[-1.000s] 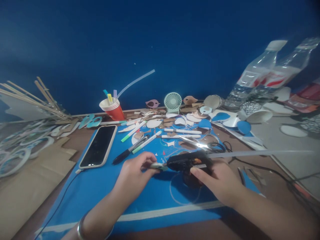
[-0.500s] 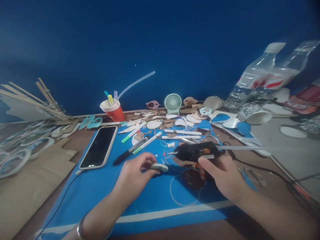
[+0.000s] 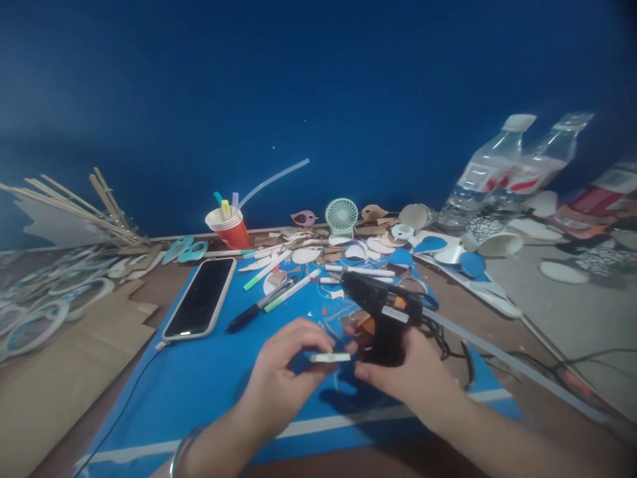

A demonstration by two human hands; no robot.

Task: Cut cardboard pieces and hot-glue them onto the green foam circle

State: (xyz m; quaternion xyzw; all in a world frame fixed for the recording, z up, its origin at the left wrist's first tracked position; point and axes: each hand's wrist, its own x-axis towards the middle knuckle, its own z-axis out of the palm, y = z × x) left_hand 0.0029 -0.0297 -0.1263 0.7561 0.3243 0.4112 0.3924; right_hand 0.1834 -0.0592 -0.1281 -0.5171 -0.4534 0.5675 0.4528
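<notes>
My right hand [image 3: 408, 372] is closed around the handle of a black hot glue gun [image 3: 383, 299] with an orange trigger. A long clear glue stick [image 3: 497, 352] sticks out of its back toward the lower right. Between thumb and fingers, my left hand [image 3: 293, 365] pinches a small flat pale piece [image 3: 331, 357], seen edge-on. The right thumb and a fingertip are close to the piece's right end; whether they touch it I cannot tell. Both hands are above a blue mat [image 3: 209, 385].
A phone [image 3: 202, 299] lies on the mat's left, beside markers [image 3: 259, 307]. Behind are paper cups [image 3: 229, 227], a small green fan [image 3: 342, 216] and cut-out birds [image 3: 373, 212]. Plastic bottles [image 3: 488, 166] stand right, wooden sticks [image 3: 74, 206] left. Cardboard [image 3: 74, 352] lies left.
The glue gun has turned, its nozzle now pointing up and away to the left and its glue stick slanting down. My hands have come closer together, and the pale piece has moved right.
</notes>
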